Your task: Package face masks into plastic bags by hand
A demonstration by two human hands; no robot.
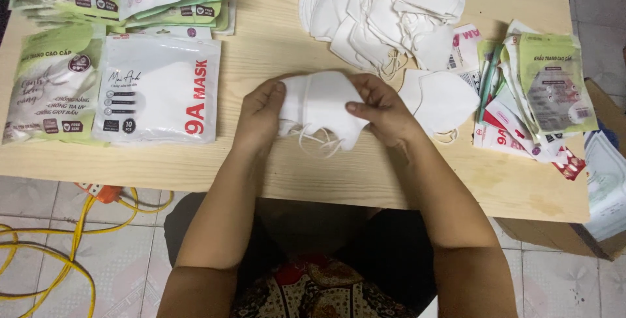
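Both my hands hold a small stack of white face masks (pixel 321 104) just above the wooden table (pixel 274 50). My left hand (pixel 259 114) grips the stack's left edge, thumb on top. At the right edge my right hand (pixel 383 110) pinches it, with the thumb pressed onto the top mask. White ear loops dangle below the stack. A single white mask (pixel 443 101) lies on the table just right of my right hand.
A heap of loose white masks (pixel 385 11) lies at the table's far middle. Sealed mask packets, white (pixel 158 90) and green (pixel 55 83), cover the left side. Empty flat packets (pixel 541 90) are piled at the right. A yellow cable (pixel 72 227) runs over the tiled floor at left.
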